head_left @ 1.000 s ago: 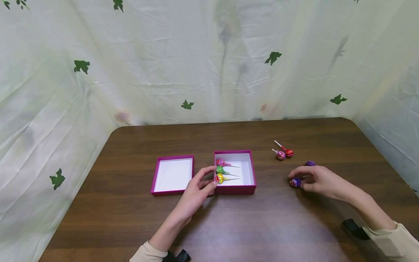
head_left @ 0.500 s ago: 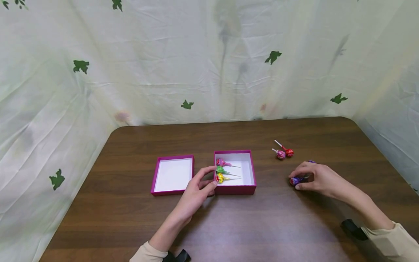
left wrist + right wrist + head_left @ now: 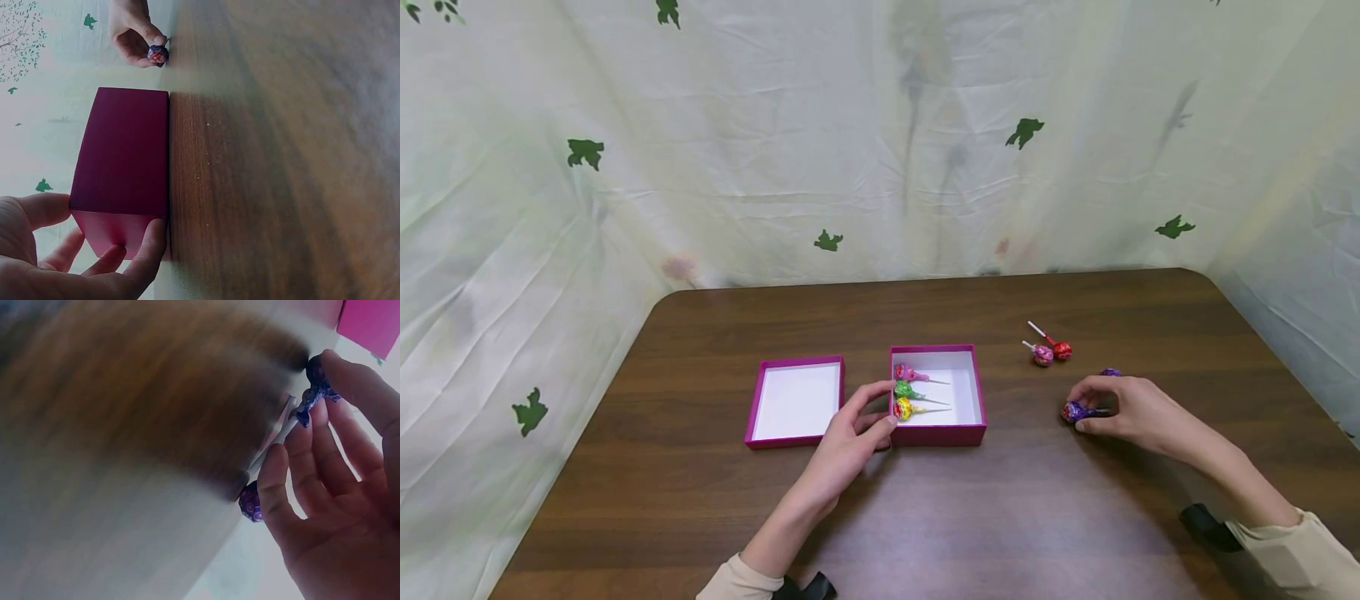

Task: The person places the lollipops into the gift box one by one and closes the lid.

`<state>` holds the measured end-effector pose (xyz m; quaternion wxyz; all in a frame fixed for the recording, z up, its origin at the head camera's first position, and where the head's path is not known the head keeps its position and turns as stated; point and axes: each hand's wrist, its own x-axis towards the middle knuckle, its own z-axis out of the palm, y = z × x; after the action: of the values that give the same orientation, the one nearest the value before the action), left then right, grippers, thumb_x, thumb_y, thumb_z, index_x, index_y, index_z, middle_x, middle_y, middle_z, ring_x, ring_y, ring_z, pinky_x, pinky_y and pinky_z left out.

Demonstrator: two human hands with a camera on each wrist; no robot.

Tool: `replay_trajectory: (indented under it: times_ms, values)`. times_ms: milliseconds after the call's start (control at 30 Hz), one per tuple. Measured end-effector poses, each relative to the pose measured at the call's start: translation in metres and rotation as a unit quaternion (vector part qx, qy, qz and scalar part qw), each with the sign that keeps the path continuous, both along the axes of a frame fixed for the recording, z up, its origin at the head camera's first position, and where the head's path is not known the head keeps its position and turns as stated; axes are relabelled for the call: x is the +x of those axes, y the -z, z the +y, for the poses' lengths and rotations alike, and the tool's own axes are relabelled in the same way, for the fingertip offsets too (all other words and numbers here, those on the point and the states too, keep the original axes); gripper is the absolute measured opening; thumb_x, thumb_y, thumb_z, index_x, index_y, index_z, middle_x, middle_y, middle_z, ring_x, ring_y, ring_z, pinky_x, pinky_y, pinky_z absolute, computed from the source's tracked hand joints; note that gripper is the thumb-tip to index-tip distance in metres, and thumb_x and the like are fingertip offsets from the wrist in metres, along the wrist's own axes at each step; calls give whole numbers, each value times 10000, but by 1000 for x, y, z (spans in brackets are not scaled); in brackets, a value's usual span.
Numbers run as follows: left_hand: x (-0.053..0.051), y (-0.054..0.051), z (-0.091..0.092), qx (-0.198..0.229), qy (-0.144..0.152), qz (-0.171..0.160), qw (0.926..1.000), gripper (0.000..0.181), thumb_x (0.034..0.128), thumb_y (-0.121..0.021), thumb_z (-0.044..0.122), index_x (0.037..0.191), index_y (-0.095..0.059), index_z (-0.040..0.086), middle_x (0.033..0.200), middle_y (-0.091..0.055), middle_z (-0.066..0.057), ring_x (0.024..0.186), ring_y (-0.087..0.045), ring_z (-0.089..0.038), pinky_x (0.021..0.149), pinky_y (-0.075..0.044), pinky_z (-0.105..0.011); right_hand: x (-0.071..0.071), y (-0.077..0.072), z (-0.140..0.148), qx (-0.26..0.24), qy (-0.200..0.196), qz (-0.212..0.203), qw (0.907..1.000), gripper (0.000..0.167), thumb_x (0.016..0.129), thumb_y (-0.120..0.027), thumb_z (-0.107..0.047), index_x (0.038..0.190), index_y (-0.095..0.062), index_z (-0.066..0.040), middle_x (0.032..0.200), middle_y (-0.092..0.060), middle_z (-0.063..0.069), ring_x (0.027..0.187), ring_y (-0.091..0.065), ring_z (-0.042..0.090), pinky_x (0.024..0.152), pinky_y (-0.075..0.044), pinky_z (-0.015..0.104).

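My right hand (image 3: 1138,417) pinches a purple-wrapped lollipop (image 3: 1074,412) low over the table on the right. In the right wrist view, that lollipop (image 3: 317,375) has its head against the thumb, with fingertips along its white stick. A second purple lollipop (image 3: 1111,372) lies just behind the hand, partly hidden by it. My left hand (image 3: 842,442) holds the left end of a magenta box (image 3: 940,436), its fingertips on the end wall and corners in the left wrist view. Inside the box, a pink lollipop (image 3: 905,372), a green one (image 3: 906,389) and a yellow one (image 3: 903,408) lie side by side.
The box's lid (image 3: 797,361) lies white inside up, left of the box. Farther back on the right, a pink-wrapped lollipop (image 3: 1042,356) and a red one (image 3: 1062,350) lie together on the brown table (image 3: 955,312). A pale leaf-patterned curtain (image 3: 880,167) hangs behind.
My right hand has taken the nearer purple lollipop between thumb and fingers, and the lollipop has shifted very slightly left. The left hand and the box have stayed put.
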<state>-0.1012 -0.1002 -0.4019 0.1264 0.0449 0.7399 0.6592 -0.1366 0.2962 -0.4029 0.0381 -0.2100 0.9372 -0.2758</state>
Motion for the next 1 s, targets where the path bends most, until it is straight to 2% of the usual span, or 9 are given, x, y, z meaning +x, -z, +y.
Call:
replay_trajectory:
  times_ms: [333, 700, 1000]
  values:
    - [1, 1, 0, -25, 15, -40, 10000, 457, 973, -607, 152, 1416, -500, 193, 1480, -403, -50, 1224, -537, -301, 905, -533, -391, -2, -2, -9, -40, -77, -64, 9999, 236, 800, -822, -214, 985, -684, -269, 831, -624, -154, 806, -583, 54, 699, -485, 265]
    - [0, 0, 0, -17, 5, -25, 10000, 457, 974, -602, 143, 1417, -499, 192, 1481, -403, -53, 1222, -538, -304, 907, -533, -389, -4, -4, -15, -513, -142, 122, 9985, 177, 862, -776, -259, 1015, -687, -257, 872, -652, -135, 821, -612, 77, 706, -518, 272]
    - [1, 0, -1, -38, 8, -35, 10000, 458, 975, -602, 145, 1418, -498, 192, 1484, -399, -57, 1222, -536, -309, 909, -532, -388, -3, -8, -24, -786, -26, 27, 9969, 203, 863, -776, -287, 1039, -677, -261, 925, -663, -117, 880, -616, 93, 766, -542, 312]
